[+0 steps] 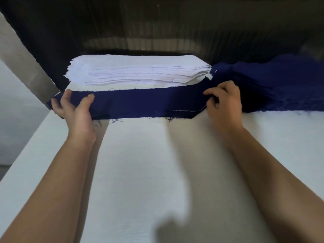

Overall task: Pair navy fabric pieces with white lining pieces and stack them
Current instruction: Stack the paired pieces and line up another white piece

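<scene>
Left hand [75,109]: wrapped round the left end of the navy strip [143,104]. The thumb is laid on top and the fingers are curled over the far edge, so a proper grip is seen here.
Right hand [224,100]: fingers are bent in and the strip's right end is pinched, right where it meets the navy pile [280,81]. The fingertips are half buried in dark cloth, so the exact hold can't be made out.
Navy strip: stretched left to right between both hands, pretty much flat on the table [157,163]. It sits just on the near side of the white lining stack [136,71], with its far edge run along the stack's base. Loose threads are seen along the near edge, and the near right corner is cut at an angle.
White lining stack: a thick, tidy pile of many thin layers, set at the far middle of the table. Its right end is touching the navy pile.
Navy pile: heaped at the far right, rumpled and frayed, a bit blurred.
Table: white-covered, with both forearms stretched out over it.
Metal post [22,64]: slanted at the far left, beside the strip's left end.
Dark backdrop [157,23]: hung behind everything.
</scene>
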Demonstrator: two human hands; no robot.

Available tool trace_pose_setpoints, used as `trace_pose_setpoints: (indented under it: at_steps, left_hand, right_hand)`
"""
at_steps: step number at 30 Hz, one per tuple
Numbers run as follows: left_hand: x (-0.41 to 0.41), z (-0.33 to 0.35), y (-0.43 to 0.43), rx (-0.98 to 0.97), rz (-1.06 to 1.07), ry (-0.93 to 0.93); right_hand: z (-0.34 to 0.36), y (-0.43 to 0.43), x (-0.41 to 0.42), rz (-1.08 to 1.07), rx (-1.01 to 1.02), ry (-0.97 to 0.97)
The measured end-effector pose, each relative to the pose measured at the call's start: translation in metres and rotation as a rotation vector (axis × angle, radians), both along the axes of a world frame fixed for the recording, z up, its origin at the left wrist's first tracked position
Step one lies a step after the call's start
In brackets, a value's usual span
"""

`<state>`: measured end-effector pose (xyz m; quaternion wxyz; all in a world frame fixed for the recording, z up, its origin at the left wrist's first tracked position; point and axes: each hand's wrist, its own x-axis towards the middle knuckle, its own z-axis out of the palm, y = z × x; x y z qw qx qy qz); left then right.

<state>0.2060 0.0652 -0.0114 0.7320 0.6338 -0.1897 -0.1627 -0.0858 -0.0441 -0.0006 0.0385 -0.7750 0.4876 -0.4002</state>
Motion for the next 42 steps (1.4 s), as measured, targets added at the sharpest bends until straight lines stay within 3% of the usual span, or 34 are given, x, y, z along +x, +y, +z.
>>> trace_pose_setpoints:
  at_steps: [4, 10, 14, 18, 24, 32, 38, 42]
  left_hand:
    - [-0.014, 0.003, -0.003, -0.053, -0.017, 0.068]
    - [-0.06, 0.011, -0.03, -0.006, -0.049, 0.043]
    - [-0.096, 0.016, -0.057, 0.027, -0.093, 0.031]
    - [-0.136, 0.02, -0.085, 0.073, -0.233, 0.025]
    - [-0.199, 0.029, -0.12, 0.038, -0.376, -0.151]
    - [-0.242, 0.031, -0.139, 0.12, -0.618, -0.572]
    - [-0.249, 0.034, -0.139, 0.154, -0.601, -0.553]
    - [-0.253, 0.04, -0.137, 0.02, -0.556, -0.567]
  right_hand:
    - [0.018, -0.005, -0.021, -0.149, -0.172, 0.041]
    - [0.026, -0.024, -0.041, -0.253, 0.074, 0.152]
    - [0.042, -0.038, -0.049, -0.23, 0.133, 0.253]
    - [0.063, -0.049, -0.059, -0.113, 0.254, 0.187]
    - [0.061, -0.052, -0.058, -0.151, 0.236, 0.322]
    - [0.058, -0.063, -0.068, -0.095, 0.262, 0.13]
    - [0.054, -0.066, -0.072, -0.164, 0.274, -0.09]
    - [0.053, -0.067, -0.074, -0.132, 0.255, -0.231]
